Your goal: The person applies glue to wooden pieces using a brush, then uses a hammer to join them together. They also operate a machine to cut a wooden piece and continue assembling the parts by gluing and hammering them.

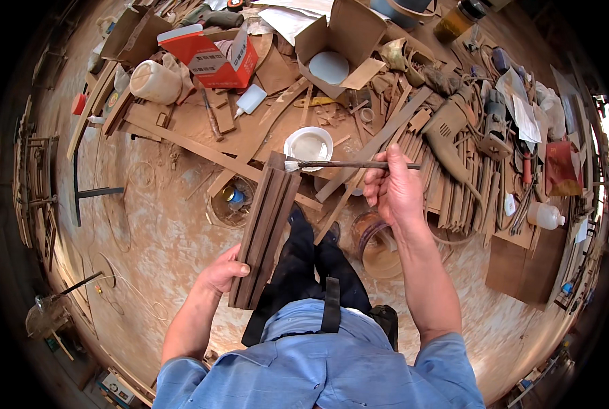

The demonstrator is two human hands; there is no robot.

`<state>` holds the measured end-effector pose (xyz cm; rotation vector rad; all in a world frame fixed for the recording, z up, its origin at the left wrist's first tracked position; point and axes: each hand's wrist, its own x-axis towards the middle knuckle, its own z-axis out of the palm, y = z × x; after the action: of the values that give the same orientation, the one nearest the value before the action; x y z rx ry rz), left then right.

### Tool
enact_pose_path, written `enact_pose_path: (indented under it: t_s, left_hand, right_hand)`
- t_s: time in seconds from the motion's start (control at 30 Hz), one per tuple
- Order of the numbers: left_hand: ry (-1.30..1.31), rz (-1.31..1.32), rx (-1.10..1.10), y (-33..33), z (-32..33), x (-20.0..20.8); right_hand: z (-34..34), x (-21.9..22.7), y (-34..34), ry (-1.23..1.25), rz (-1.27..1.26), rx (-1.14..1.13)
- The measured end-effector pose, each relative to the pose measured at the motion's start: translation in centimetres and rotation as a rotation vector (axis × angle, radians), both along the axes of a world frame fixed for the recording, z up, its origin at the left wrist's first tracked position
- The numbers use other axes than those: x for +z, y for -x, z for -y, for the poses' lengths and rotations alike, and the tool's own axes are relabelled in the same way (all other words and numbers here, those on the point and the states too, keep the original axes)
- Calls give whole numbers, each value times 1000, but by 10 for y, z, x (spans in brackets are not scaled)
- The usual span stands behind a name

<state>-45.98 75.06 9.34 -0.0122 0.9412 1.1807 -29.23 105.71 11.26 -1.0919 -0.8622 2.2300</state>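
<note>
I have the left hand (pixel 223 270) clamped on the near end of the wooden strips (pixel 267 225); the right hand (pixel 394 185) grips a brush (pixel 349 164), bristles (pixel 291 165) at their far end beside the white bowl (pixel 287 144).

We looked from the wearer's head, through the left of two side-by-side fisheye cameras; we faced steeply down and forward, upright, so that the blue shirt (pixel 277 375) lay closest, along the lower edge, and the forearms (pixel 427 286) rose from there; we had the left hand (pixel 220 273) and right hand (pixel 394 191) near, around mid-view; the workbench (pixel 185 121) stood farther off, toward the top; straight edges bowed toward the rim.
</note>
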Motion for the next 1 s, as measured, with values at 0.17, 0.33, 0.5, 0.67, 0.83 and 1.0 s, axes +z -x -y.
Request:
enact_pose_path:
  t_s: [0.17,0.33,0.5,0.67,0.83,1.0]
  left_hand:
    - [38,-6,47,-2,0,2]
    - [41,-33,54,-2,-1,-1]
    - [43,-74,25,-3,-3,-1]
    - [48,-52,25,-1,-5,1]
    - [44,-45,-26,-1,-11,2]
    - [59,-52,-24,2,-8,1]
  right_hand:
    - [-5,-2,-10,-40,36,33]
    - [-6,8,-9,-60,-5,-8]
    - [-6,1,-4,-30,11,32]
    - [-11,4,-8,-52,-6,-15]
    - [-2,7,7,-24,-47,42]
    - [-11,1,-6,-34,20,31]
